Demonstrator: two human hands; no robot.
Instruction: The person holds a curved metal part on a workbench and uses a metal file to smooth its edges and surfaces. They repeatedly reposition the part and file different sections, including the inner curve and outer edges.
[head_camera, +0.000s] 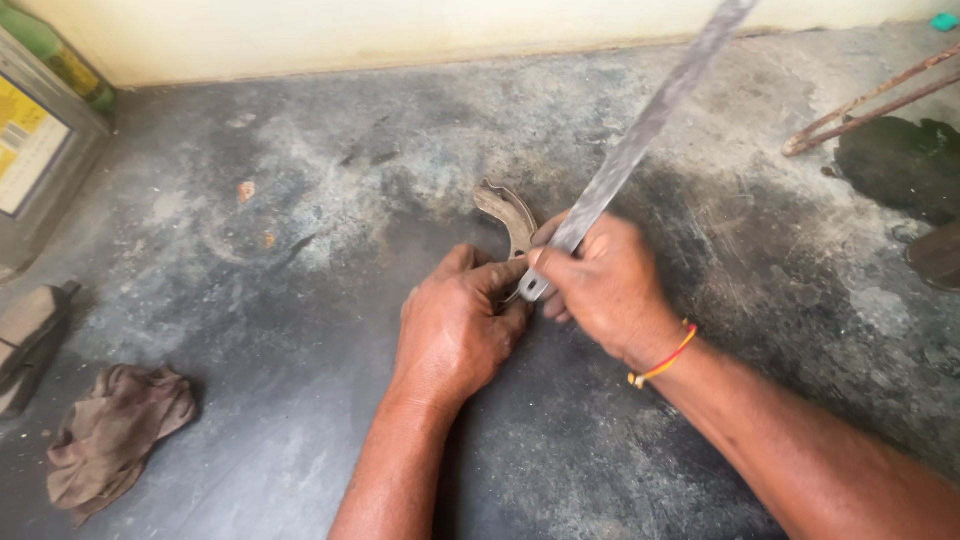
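Stained concrete floor (250, 300), rag (115, 430) near its lower left corner. Mid-floor, the long flat metal file (640, 130) runs up and right from the right hand (605, 285), fist closed around its lower end. Left hand (455, 325) clamps the curved brake shoe (508, 215), arc pointing away toward the wall. I'd pin the shoe hard and keep strokes flat.

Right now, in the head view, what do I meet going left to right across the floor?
Metal tin → crumpled brown rag → left hand → curved brake shoe → right hand gripping a long flat file → rusty rods.
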